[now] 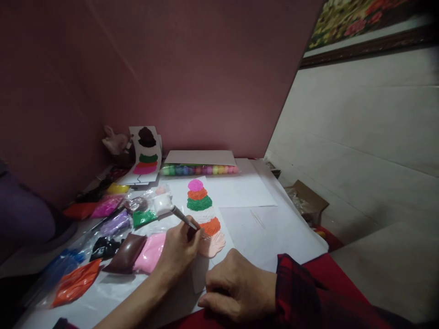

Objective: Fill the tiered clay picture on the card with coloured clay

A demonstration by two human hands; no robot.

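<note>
While the white-covered desk [281,237] stretches around it, a long white paper strip [201,275] banded with coloured clay [199,203] has glossy plastic packets [126,253] crowding its left. Over its lower end, the right hand [240,283] makes a curled fist (contents, if any, hidden); the left hand [181,242] pinches a slim grey tool [183,217] in its fingers [196,238] beside the strip's lower bands. Light, short strokes should suit; more room lies to the strip's right.

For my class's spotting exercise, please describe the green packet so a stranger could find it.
On the white table, packets spread left of the person's left hand. Among them, the green packet lies between a purple packet and a white packet; it alone is green.
</note>
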